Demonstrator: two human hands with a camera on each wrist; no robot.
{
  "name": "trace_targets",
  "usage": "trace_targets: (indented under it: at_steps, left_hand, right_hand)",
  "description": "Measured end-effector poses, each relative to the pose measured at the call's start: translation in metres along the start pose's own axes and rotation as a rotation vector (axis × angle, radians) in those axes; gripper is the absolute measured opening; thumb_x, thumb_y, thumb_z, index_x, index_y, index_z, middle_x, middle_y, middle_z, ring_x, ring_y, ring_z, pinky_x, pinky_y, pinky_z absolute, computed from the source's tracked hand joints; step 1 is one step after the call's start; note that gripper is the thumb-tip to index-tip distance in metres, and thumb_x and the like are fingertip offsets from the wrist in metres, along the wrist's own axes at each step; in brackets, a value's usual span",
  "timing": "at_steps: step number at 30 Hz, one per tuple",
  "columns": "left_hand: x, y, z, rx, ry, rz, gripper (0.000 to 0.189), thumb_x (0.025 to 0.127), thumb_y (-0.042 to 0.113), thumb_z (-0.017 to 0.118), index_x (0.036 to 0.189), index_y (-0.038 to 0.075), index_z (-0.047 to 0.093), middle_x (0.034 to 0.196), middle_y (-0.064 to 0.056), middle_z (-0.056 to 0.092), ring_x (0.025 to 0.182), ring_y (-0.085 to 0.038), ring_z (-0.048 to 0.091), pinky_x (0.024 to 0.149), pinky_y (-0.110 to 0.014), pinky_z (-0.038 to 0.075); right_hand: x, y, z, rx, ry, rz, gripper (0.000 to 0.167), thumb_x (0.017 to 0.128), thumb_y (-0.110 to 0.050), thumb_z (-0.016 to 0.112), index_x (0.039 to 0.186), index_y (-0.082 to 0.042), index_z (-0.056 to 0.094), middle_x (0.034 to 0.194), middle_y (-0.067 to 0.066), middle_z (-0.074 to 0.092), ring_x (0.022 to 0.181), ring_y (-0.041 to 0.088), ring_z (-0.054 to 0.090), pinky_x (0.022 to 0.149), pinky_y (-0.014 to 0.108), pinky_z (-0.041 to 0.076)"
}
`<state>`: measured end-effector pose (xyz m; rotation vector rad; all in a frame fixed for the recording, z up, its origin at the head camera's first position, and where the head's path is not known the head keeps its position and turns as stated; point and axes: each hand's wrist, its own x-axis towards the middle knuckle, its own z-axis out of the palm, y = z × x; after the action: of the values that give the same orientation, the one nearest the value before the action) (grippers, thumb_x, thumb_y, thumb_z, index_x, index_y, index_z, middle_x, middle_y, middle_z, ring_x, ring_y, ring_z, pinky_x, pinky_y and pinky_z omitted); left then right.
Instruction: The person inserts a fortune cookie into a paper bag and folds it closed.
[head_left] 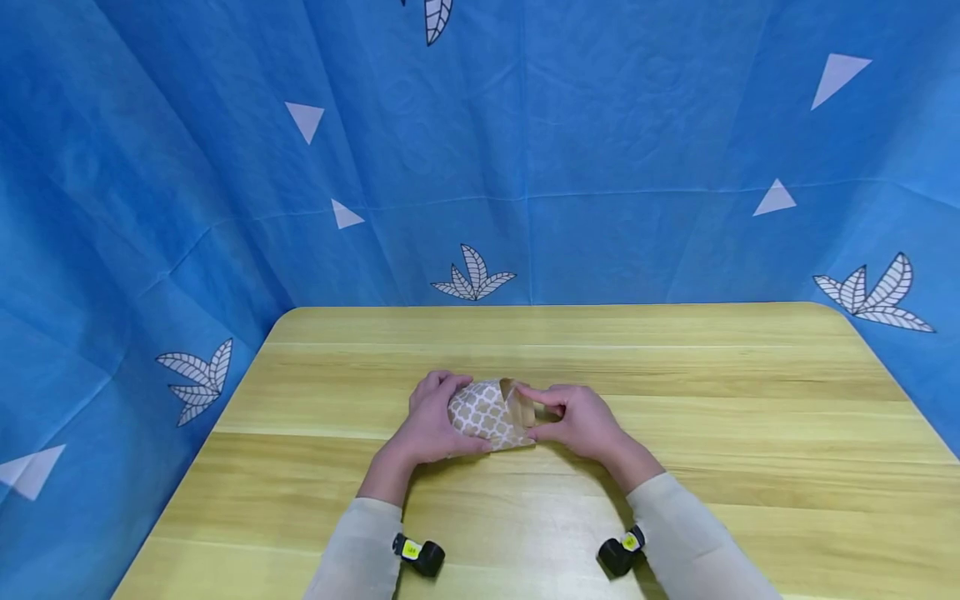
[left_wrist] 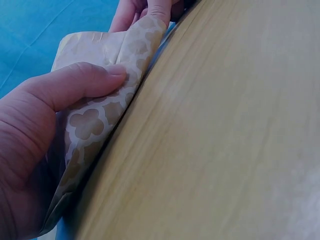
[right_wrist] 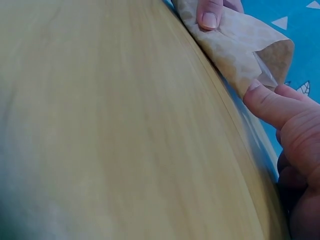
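A brown paper wrapping (head_left: 482,410) with a white quatrefoil pattern sits bulged over the wooden table, between both hands. Its left end is held by my left hand (head_left: 431,427), thumb along the near side and fingers round the far side. At the right end, which gapes open and shows plain brown inside, my right hand (head_left: 583,422) pinches the paper edge between thumb and fingers. In the right wrist view, a pale flap or layer shows within the opening of the paper (right_wrist: 235,45). Anything deeper inside is hidden.
The wooden table (head_left: 712,367) has rounded far corners. A blue curtain (head_left: 600,125) with white triangles and leaf prints hangs behind it and along the left side. Small black cameras (head_left: 429,558) are strapped at both wrists, over pale sleeves (head_left: 356,550).
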<state>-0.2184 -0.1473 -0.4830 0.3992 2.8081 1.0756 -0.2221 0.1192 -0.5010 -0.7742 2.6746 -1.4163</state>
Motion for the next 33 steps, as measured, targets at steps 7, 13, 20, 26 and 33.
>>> trace_targets:
  at_steps: [7,13,20,26,33]
  left_hand:
    - [0.001,0.002,0.0,0.036,0.0,0.02,0.103,0.053,0.048,0.095,0.142,0.018,0.051,0.135,-0.004,0.04,0.125,-0.028,0.035,0.103,-0.05,0.033]
    - [0.001,0.004,0.002,0.054,-0.009,0.049,0.104,0.055,0.051,0.093,0.144,0.019,0.05,0.134,-0.005,0.04,0.123,-0.027,0.035,0.102,-0.05,0.032]
    - [0.002,0.005,0.003,0.063,0.0,0.06,0.104,0.056,0.05,0.093,0.144,0.018,0.049,0.133,-0.005,0.04,0.122,-0.027,0.035,0.104,-0.05,0.029]
    - [0.003,0.005,0.003,0.068,0.002,0.062,0.104,0.056,0.05,0.093,0.144,0.017,0.05,0.132,-0.005,0.04,0.121,-0.026,0.035,0.106,-0.049,0.025]
    - [0.003,0.006,0.004,0.066,-0.001,0.055,0.103,0.056,0.051,0.093,0.143,0.017,0.051,0.132,-0.004,0.04,0.122,-0.026,0.035,0.105,-0.05,0.027]
  right_hand:
    - [0.002,-0.005,0.001,-0.037,-0.012,0.005,0.067,0.073,-0.025,0.091,0.134,-0.025,0.065,0.063,-0.008,0.038,0.058,0.009,0.035,0.052,0.026,0.032]
    - [0.004,-0.009,0.004,-0.06,-0.027,-0.036,0.067,0.074,-0.024,0.09,0.136,-0.02,0.064,0.063,-0.009,0.04,0.058,0.008,0.038,0.051,0.026,0.035]
    - [0.009,-0.012,0.008,-0.105,-0.039,-0.045,0.066,0.077,-0.02,0.088,0.138,-0.017,0.062,0.064,-0.009,0.042,0.058,0.007,0.04,0.052,0.027,0.037]
    - [0.009,-0.016,0.007,-0.108,-0.041,-0.004,0.064,0.078,-0.02,0.088,0.137,-0.017,0.063,0.064,-0.008,0.042,0.058,0.008,0.04,0.052,0.027,0.037]
    - [0.007,-0.012,0.006,-0.06,-0.019,-0.037,0.062,0.077,-0.019,0.088,0.135,-0.016,0.065,0.064,-0.01,0.043,0.058,0.008,0.04,0.052,0.027,0.038]
